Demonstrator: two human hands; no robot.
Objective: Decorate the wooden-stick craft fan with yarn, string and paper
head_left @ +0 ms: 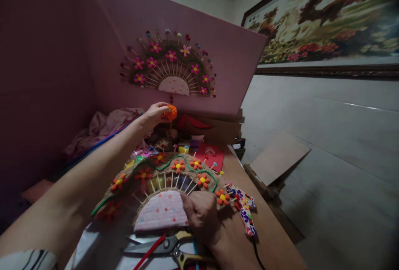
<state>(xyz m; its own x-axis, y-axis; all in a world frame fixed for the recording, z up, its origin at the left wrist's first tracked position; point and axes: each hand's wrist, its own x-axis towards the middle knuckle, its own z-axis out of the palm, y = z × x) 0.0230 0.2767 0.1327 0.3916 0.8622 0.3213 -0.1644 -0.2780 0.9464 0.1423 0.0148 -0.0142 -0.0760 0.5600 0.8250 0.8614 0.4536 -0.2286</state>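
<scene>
My left hand (156, 113) reaches far forward, its fingers closed on a small ball of orange yarn (171, 113); a loose strand hangs below it. My right hand (202, 212) is closed around the lower right part of a handmade fan (164, 208), thumb on its pale dotted centre. The fan is a half circle with thin sticks, a twine-wrapped band, orange felt-like flowers and a green wavy cord. Short sticks with coloured tips stand along its outer edge. Below it lie pruning shears (170, 244) with yellowish handles, crossed by a red strip (150, 252).
A glue gun (246, 212) with a flowered cover and black cord lies at the right of the table (268, 236). Behind are a red card (215, 155) and bundled cloth (107, 126). A similar fan with pink flowers (171, 56) hangs on the pink board.
</scene>
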